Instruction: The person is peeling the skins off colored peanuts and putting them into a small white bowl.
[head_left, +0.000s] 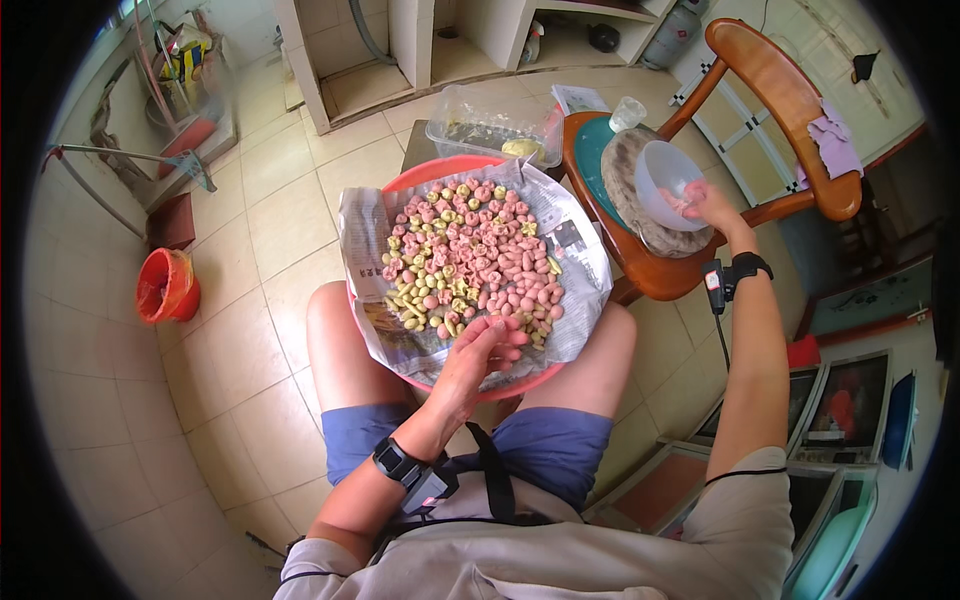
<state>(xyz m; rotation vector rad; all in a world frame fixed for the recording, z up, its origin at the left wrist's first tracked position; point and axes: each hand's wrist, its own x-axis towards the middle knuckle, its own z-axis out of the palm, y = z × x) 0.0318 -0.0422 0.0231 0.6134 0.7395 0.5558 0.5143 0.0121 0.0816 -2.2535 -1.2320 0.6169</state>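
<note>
On my lap rests a round red basin (405, 174) lined with newspaper (577, 300). Small pink dough pieces (525, 259) and yellow-green dough pieces (424, 283) cover the paper, some rounded or oblong, others flower-like. My left hand (489, 346) hovers at the near edge of the pieces, fingers loosely curled and apart, nothing visible in them. To the right, my right hand (699, 201) reaches into a translucent plastic bowl (656, 174), its fingers at a pink lump that looks like dough (675, 201). Whether they grip it is unclear. The bowl sits tilted on a round grey-brown pad (626, 169).
A wooden chair (652, 277) bears the pad, a green disc (592, 165) and a small clear cup (627, 114). Behind the basin, a clear plastic container (457, 112) holds a yellow-green dough lump (523, 148). A lined red bucket (169, 289) stands on the floor at left.
</note>
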